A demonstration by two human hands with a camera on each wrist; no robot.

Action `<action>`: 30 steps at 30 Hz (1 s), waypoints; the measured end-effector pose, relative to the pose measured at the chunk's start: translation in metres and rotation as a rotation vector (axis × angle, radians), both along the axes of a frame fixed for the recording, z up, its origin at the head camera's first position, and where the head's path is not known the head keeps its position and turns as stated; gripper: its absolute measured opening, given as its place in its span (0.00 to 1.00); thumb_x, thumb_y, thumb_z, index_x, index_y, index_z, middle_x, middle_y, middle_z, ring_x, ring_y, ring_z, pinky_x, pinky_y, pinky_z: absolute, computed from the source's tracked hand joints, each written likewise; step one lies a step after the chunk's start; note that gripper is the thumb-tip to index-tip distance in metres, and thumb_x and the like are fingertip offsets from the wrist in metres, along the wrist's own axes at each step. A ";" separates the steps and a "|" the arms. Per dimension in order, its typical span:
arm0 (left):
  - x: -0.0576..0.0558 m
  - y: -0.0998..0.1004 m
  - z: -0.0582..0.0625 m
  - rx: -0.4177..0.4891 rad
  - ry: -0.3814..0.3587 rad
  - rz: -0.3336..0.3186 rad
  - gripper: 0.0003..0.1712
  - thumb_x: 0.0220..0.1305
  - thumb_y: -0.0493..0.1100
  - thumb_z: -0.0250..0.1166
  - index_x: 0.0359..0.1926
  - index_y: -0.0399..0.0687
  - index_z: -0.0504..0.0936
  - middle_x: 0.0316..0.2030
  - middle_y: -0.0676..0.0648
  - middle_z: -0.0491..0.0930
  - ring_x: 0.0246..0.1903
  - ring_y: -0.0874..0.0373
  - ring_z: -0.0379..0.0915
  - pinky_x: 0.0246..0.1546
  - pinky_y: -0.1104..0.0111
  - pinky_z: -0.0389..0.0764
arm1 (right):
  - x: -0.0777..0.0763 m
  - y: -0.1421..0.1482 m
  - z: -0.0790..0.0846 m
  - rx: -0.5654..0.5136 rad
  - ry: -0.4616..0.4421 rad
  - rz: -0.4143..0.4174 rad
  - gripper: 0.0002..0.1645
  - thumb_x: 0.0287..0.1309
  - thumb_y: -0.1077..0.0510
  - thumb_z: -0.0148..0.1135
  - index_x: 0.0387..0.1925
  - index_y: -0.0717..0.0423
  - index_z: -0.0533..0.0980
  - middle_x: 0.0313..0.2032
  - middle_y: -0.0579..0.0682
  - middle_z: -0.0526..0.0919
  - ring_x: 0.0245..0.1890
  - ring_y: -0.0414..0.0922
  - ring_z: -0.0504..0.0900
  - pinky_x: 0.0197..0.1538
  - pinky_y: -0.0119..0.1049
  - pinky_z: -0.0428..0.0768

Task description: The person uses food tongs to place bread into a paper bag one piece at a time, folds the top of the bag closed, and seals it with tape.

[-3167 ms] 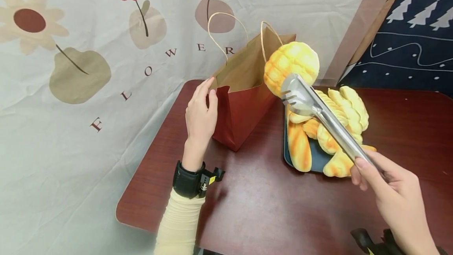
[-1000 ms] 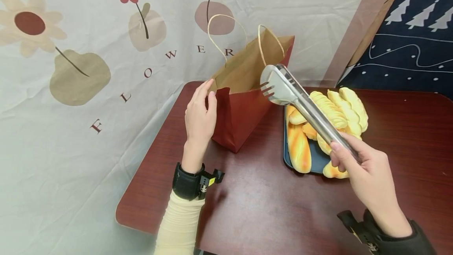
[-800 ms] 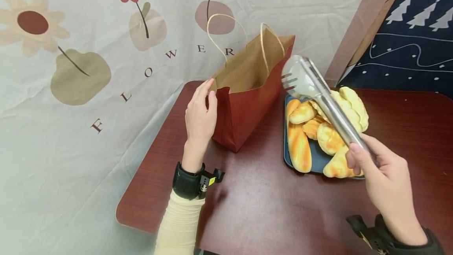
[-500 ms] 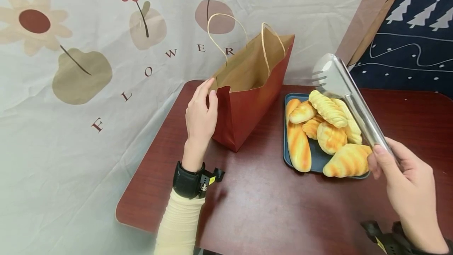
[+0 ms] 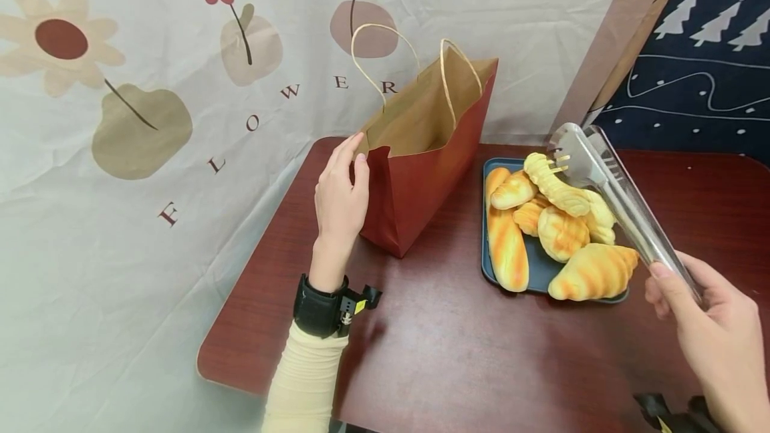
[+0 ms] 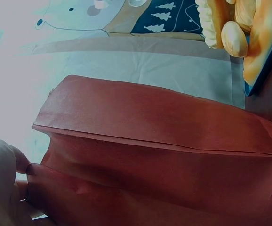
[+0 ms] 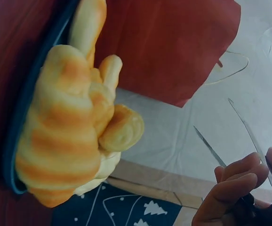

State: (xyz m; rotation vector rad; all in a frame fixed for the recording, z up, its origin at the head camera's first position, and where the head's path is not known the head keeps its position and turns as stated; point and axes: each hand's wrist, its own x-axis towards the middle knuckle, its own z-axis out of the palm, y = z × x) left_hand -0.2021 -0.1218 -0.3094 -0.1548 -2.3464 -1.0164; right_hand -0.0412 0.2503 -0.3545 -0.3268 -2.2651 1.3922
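My left hand [image 5: 343,192] grips the top left corner of a dark red paper bag [image 5: 427,186]; in the left wrist view its fingers pass partly behind the paper edge [image 6: 126,113]. My right hand [image 5: 710,313] holds metal serving tongs [image 5: 625,212] by the handle, their arms spread apart in the right wrist view. In the head view the prongs lie over the upper end of a twisted bread [image 5: 553,186], which looks bent there. Under it are a round bread [image 5: 562,232], a striped croissant [image 5: 592,272] and other breads on a blue tray [image 5: 541,279].
The bag stands upright at the back left of the brown table [image 5: 439,353], with two thin handles [image 5: 379,27] raised. A long loaf [image 5: 508,259] lies along the tray's left side. Behind hang a flower-printed cloth [image 5: 252,139] and a dark blue cloth [image 5: 692,99].
A round scored bread was in the tongs 3.2 seconds ago and is out of sight now. The tongs have swung from the bag right to the tray and spread. My left hand has stayed put.
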 end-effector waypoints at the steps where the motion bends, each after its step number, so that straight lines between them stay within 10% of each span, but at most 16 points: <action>1: 0.000 0.000 0.000 0.000 -0.001 0.000 0.23 0.71 0.49 0.45 0.64 0.60 0.73 0.63 0.60 0.72 0.58 0.61 0.73 0.49 0.56 0.77 | 0.000 0.001 -0.002 -0.010 -0.007 -0.006 0.11 0.62 0.63 0.58 0.46 0.55 0.78 0.19 0.35 0.75 0.19 0.33 0.71 0.24 0.23 0.68; 10: -0.001 0.000 -0.001 -0.001 -0.001 -0.001 0.23 0.71 0.49 0.45 0.64 0.60 0.73 0.63 0.59 0.72 0.60 0.61 0.72 0.51 0.56 0.77 | 0.004 0.006 -0.010 0.043 -0.091 -0.116 0.19 0.58 0.60 0.64 0.50 0.38 0.77 0.18 0.24 0.75 0.17 0.27 0.70 0.18 0.22 0.66; 30: -0.001 0.001 -0.002 -0.003 -0.003 0.000 0.23 0.71 0.49 0.45 0.64 0.61 0.73 0.63 0.60 0.72 0.59 0.62 0.72 0.51 0.56 0.76 | 0.002 0.007 -0.021 0.310 0.001 -0.180 0.28 0.44 0.62 0.73 0.52 0.53 0.79 0.22 0.16 0.68 0.22 0.09 0.66 0.33 0.07 0.61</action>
